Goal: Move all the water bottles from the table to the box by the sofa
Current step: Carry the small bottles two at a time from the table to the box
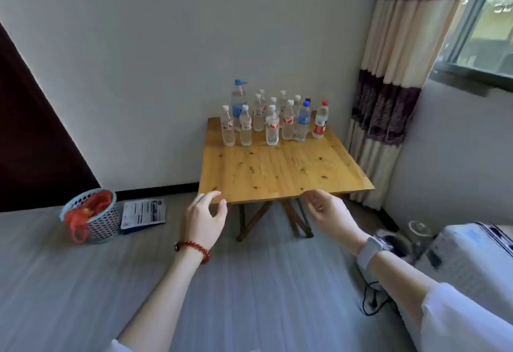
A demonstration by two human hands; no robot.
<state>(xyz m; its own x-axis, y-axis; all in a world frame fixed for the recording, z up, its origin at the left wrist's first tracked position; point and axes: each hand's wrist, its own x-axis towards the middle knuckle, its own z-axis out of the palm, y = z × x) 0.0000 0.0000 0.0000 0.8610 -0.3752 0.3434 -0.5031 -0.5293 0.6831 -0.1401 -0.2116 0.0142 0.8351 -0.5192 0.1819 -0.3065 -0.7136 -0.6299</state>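
Yellow wooden folding table (280,174) just past both hands. Clear plastic water bottles (272,121) stand bunched at table's far side, well beyond fingers. Left hand (204,219) and right hand (330,214) apart, loosely spread, empty, near table's front edge.
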